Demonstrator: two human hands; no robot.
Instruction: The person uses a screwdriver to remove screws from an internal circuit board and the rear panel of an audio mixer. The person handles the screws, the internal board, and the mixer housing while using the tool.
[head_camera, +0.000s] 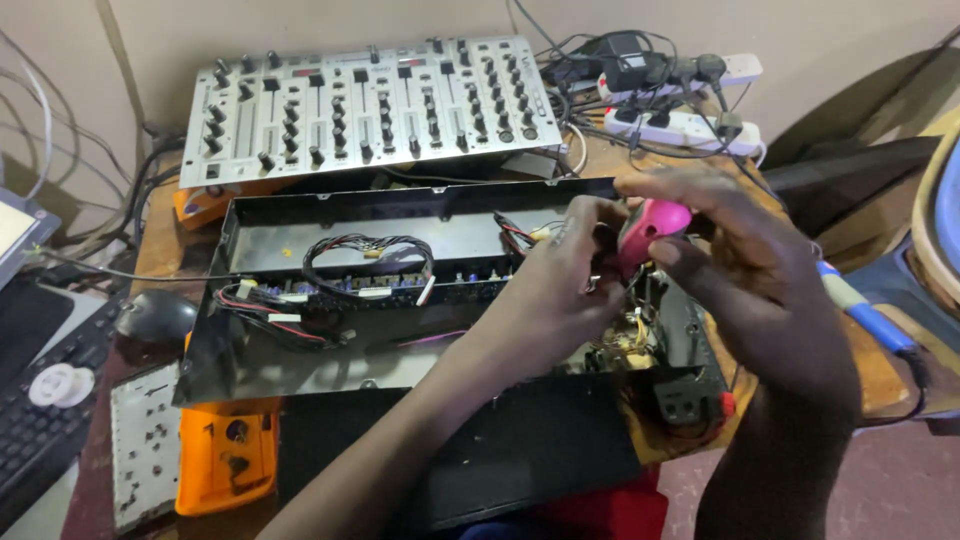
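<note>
My right hand (740, 250) grips a small pink-handled tool (645, 228) over the right end of an opened black metal chassis (300, 345). My left hand (560, 290) reaches in from below and touches the same spot, its fingers curled by the tool's lower end. Under both hands lie wires and a circuit board (625, 350). The tool's tip is hidden behind my left fingers.
A silver audio mixer (370, 100) leans behind the chassis. White power strips (680, 125) with plugs sit at the back right. A black mouse (155, 318) and keyboard (40, 420) lie left; an orange meter (225, 455) sits in front. A blue-handled tool (865, 312) lies right.
</note>
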